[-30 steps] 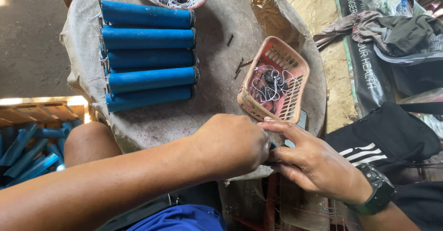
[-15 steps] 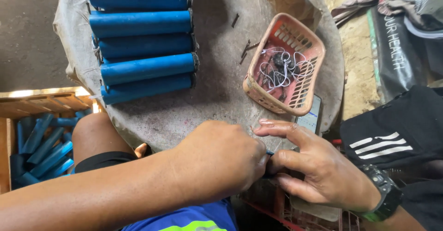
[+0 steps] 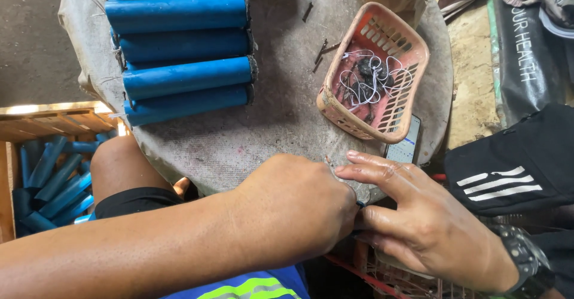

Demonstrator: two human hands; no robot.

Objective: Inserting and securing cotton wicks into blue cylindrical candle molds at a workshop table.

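Observation:
My left hand is curled into a fist at the near edge of the round cloth-covered table. My right hand, with a dark watch on its wrist, presses against that fist, index finger stretched along the table edge. A small blue piece shows between the two hands; the rest of it is hidden by my left fist. Whether my right thumb pinches it cannot be seen. Several blue tubes lie side by side at the far left of the table.
A pink plastic basket holding white wires and small dark pieces stands at the table's right, partly over a phone. Small dark nails lie beside it. A wooden crate of blue tubes sits low at the left. Black striped cloth lies right.
The hands stay pressed together at the table's edge. The view has shifted closer and to the left, so the table and basket sit further right and lower in the frame.

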